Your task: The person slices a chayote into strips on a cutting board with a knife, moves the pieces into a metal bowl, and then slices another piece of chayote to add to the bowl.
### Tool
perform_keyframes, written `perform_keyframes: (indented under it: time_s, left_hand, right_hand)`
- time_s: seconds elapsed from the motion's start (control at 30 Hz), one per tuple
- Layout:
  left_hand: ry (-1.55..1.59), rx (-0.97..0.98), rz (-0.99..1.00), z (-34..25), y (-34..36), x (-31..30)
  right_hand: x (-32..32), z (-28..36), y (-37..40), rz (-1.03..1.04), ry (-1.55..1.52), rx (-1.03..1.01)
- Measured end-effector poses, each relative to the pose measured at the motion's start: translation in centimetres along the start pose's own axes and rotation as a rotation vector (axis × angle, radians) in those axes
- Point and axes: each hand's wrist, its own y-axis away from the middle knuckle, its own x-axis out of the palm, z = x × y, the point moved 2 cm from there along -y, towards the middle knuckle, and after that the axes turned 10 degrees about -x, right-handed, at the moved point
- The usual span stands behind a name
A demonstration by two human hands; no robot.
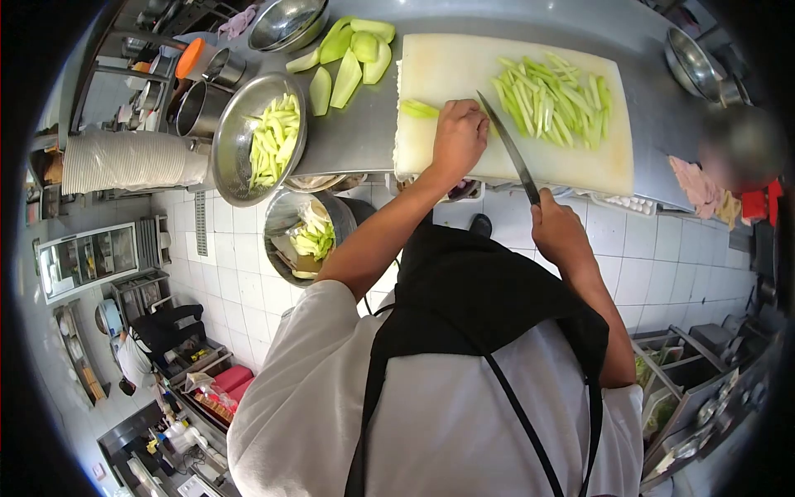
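On the white cutting board (447, 62), my left hand (461, 137) presses down with curled fingers on a green vegetable piece (419, 108) whose end sticks out to the left. My right hand (559, 225) is closed round the handle of a long knife (515, 154) near the board's front edge. The blade points up and left, its tip close to my left fingers. A heap of cut green strips (553, 99) lies on the board right of the blade. Peeled green pieces (347, 77) rest on the metal counter left of the board.
A steel bowl (221, 147) of cut strips stands at the counter's left. Below it, a metal bin (344, 217) holds scraps. Empty bowls (290, 21) sit at the back left, others (694, 65) at the right beside a pink cloth (696, 187). A person (137, 352) is at the lower left.
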Motion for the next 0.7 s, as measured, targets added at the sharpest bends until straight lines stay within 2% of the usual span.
perform_keyframes:
  time_s: [0.13,0.23,0.37,0.47,0.57,0.67,0.7]
  left_hand:
    - [-0.028,0.008,0.005,0.1,0.3,-0.1]
    - [-0.056,0.025,0.016,0.0,0.2,-0.2]
    - [-0.06,0.04,0.014,0.1,0.2,0.1]
    - [-0.012,0.071,0.0,0.0,0.3,-1.6]
    - [-0.163,0.032,-0.02,1.5,-0.3,-5.6]
    - [-0.309,0.014,0.093,3.4,-1.6,-9.1]
    - [-0.284,0.008,0.171,4.1,-1.9,-9.5]
  right_hand:
    - [0.4,0.2,-1.5,0.013,0.01,-0.012]
    - [0.4,-0.9,-3.3,-0.101,0.026,-0.126]
    - [-1.3,-0.1,-3.8,-0.138,0.01,-0.044]
    - [-1.9,0.3,-2.8,-0.19,0.003,-0.116]
    - [-1.7,0.4,-1.2,-0.139,-0.018,-0.126]
    - [-0.6,0.5,-0.1,-0.006,-0.072,-0.085]
    - [0.5,-0.3,-0.1,-0.027,-0.092,-0.114]
